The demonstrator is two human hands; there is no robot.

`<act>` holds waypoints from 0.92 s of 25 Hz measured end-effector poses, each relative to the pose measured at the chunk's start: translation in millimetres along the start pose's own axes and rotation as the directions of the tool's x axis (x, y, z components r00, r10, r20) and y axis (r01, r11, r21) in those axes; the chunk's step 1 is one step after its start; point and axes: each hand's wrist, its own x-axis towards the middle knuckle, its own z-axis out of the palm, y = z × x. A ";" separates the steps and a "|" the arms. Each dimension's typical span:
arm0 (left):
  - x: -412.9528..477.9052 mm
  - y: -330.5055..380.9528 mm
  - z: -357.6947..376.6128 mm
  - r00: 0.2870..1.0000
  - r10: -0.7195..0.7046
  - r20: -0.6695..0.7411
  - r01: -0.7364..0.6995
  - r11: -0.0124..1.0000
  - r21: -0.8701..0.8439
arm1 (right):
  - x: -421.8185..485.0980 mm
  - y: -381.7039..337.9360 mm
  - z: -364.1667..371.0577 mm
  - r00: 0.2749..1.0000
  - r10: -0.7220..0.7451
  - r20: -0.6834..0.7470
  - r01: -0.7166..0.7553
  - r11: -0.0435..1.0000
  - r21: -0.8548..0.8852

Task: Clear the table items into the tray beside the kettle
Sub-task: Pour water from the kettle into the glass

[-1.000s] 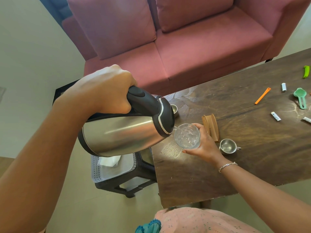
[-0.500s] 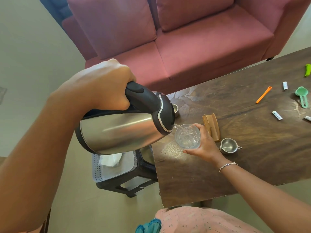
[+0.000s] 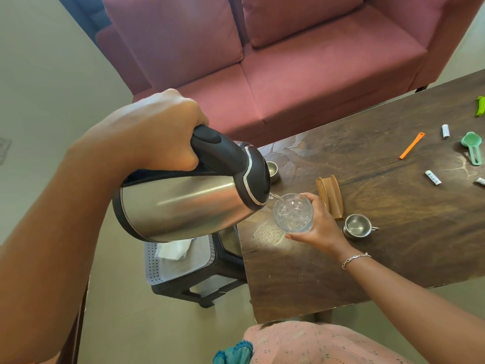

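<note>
My left hand [image 3: 154,132] grips the black handle of a steel kettle [image 3: 183,203], tilted so its spout pours water into a clear glass [image 3: 292,212]. My right hand [image 3: 319,227] holds that glass over the near left corner of the dark wooden table [image 3: 393,245]. A white perforated tray [image 3: 157,266] with a white cloth in it sits on a black stool [image 3: 210,287] below the kettle. On the table lie a brown holder [image 3: 330,197], two small steel cups [image 3: 357,227] [image 3: 271,169], an orange stick [image 3: 411,145], a green scoop [image 3: 472,147] and small white tubes [image 3: 433,177].
A pink sofa [image 3: 288,61] stands behind the table. A green item [image 3: 480,106] lies at the table's far right edge. Pale floor lies to the left of the stool and the table.
The kettle has risen slightly and stays tilted while water keeps running into the glass. My right hand holds the glass in the same place.
</note>
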 end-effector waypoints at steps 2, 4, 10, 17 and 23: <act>-0.4 -0.3 -0.1 1.000 -0.005 0.002 0.005 1.000 0.000 | 0.4 0.4 0.9 1.000 0.003 0.002 -0.003 1.000 0.000; -0.3 -0.1 -0.2 1.000 -0.007 0.011 0.007 1.000 0.003 | 0.2 0.8 2.2 1.000 0.002 -0.003 -0.002 1.000 0.014; -1.9 -0.5 -1.5 1.000 -0.007 0.002 0.007 1.000 0.007 | 0.5 0.3 3.8 1.000 -0.003 0.008 0.003 0.999 0.037; -2.1 0.5 -2.4 1.000 0.014 0.003 -0.014 1.000 -0.005 | 2.4 0.7 5.7 1.000 -0.019 0.016 0.018 0.999 0.034; -0.1 -0.3 -2.7 1.000 0.017 0.008 -0.017 1.000 -0.004 | 4.5 -1.4 6.4 0.999 -0.017 0.031 0.016 1.000 0.025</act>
